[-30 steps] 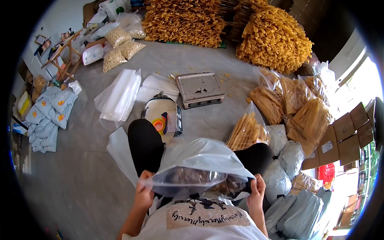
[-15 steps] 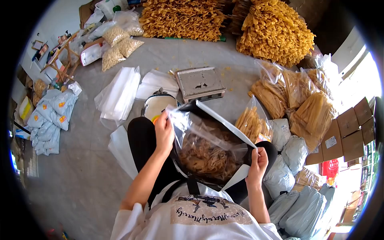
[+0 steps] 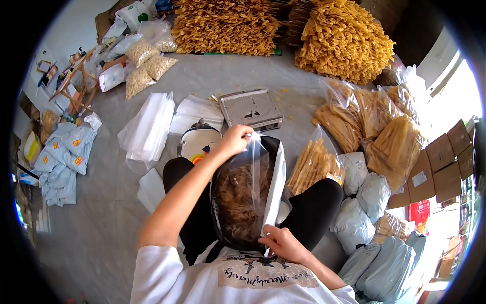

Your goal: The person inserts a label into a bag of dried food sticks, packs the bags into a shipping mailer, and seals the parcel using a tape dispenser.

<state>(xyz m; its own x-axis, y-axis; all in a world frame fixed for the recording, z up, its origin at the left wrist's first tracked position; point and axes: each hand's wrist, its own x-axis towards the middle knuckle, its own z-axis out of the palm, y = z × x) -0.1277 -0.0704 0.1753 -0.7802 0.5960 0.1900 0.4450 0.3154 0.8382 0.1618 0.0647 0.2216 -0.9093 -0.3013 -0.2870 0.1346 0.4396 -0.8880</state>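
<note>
On my lap lies a mailer bag (image 3: pixel 277 180), white outside and black inside, its mouth facing up. Inside it sits a clear plastic bag (image 3: pixel 240 197) full of brown dried strips. My left hand (image 3: pixel 235 141) is closed in a pinch on the far end of the mailer bag's mouth, with some clear plastic by the fingers. At the near end, close to my shirt, my right hand (image 3: pixel 283 244) has its fingers closed on the mailer bag's white edge. The fingertips of both hands are partly hidden.
Ahead stand a flat scale (image 3: pixel 250 109), a white bucket (image 3: pixel 198 143) and stacks of clear plastic bags (image 3: pixel 152 126). Bagged yellow strips (image 3: pixel 316 162) and filled grey parcels (image 3: pixel 354 223) lie to the right. Blue-grey parcels (image 3: pixel 66 157) are at left; large yellow stacks (image 3: pixel 228 25) stand behind.
The mailer bag has turned from slanting across my lap to lengthwise. My left hand has moved forward and right with its edge; my right hand has come down and left towards my body.
</note>
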